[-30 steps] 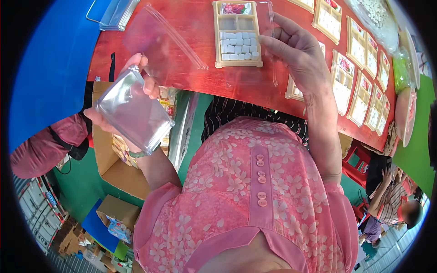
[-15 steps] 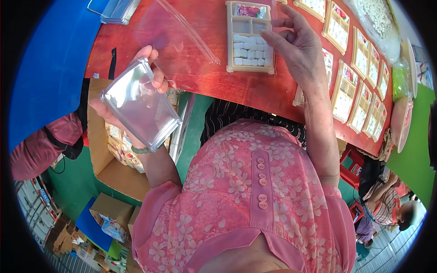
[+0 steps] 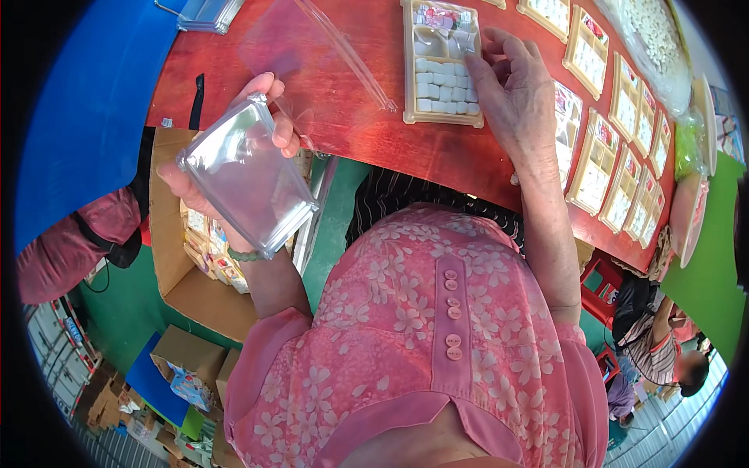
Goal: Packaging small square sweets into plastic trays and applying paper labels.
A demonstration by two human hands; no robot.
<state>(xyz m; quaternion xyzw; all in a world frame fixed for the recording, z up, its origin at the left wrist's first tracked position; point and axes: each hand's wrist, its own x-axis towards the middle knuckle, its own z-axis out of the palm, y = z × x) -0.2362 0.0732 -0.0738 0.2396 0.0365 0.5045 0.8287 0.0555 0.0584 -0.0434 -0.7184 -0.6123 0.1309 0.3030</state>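
Observation:
My left hand (image 3: 279,129) is closed around clear plastic lids (image 3: 250,175), which look stacked and sit tilted above the table's near edge. On the red table lies a cream compartment tray (image 3: 443,119). Rows of small white blocks (image 3: 446,84) fill its near part, and a colourful packet (image 3: 443,17) lies in the far compartment. Pale curved shapes show in the two middle compartments. My right hand (image 3: 515,86) is at the tray's right rim, thumb and forefinger apart, the other fingers loosely bent. Nothing shows between its fingers.
More filled trays (image 3: 593,168) stand in rows on the right of the red table (image 3: 343,132). A clear plastic bag (image 3: 343,47) lies left of the tray. Several clear lids (image 3: 209,17) sit at the far left. Below is an open cardboard box (image 3: 207,308) holding packets.
My right hand has come down beside the tray's right rim. Pale curved shapes now show in its middle compartments. The left hand keeps its hold on the lids.

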